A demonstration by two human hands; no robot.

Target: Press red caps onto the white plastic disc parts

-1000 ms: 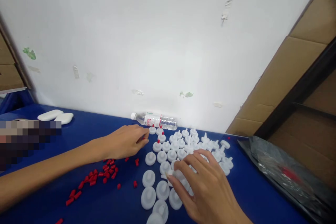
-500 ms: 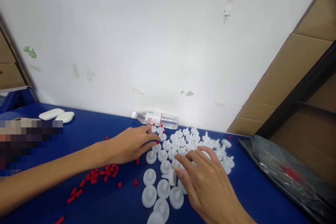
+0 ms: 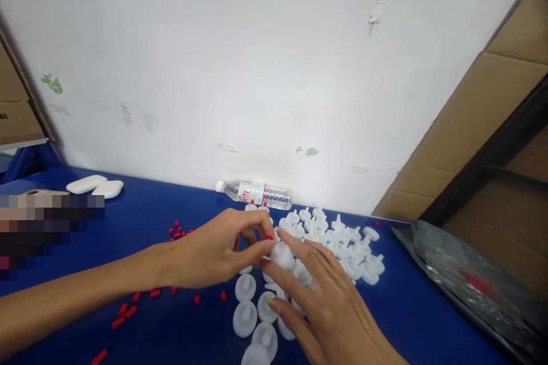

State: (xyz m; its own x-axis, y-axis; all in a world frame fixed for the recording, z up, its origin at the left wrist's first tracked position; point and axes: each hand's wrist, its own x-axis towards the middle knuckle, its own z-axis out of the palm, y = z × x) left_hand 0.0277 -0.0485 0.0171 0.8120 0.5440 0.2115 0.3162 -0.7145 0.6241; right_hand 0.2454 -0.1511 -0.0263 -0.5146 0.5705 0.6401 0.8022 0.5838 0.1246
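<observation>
My left hand (image 3: 226, 242) pinches a small red cap (image 3: 269, 238) between thumb and index finger. Right against it is a white nozzle lid (image 3: 282, 256), a round disc shape, with fingers of my right hand (image 3: 319, 291) on either side of it. The red cap meets the lid at its left side; the lid's spout is hidden by my fingers. Below my hands stand several more white nozzle lids (image 3: 245, 319), spouts up. Loose red caps (image 3: 124, 311) lie left of them, partly behind my left forearm.
A clear plastic bottle (image 3: 257, 194) lies along the wall. Many white lids (image 3: 338, 236) are piled to the right, near a grey plastic bag (image 3: 462, 279) and a cardboard box (image 3: 462, 120). Two white oval objects (image 3: 108, 189) lie at the back left.
My left hand has moved right from the back lids to my right hand, now pinching a red cap. My right hand has shifted left, with its fingers around a lid.
</observation>
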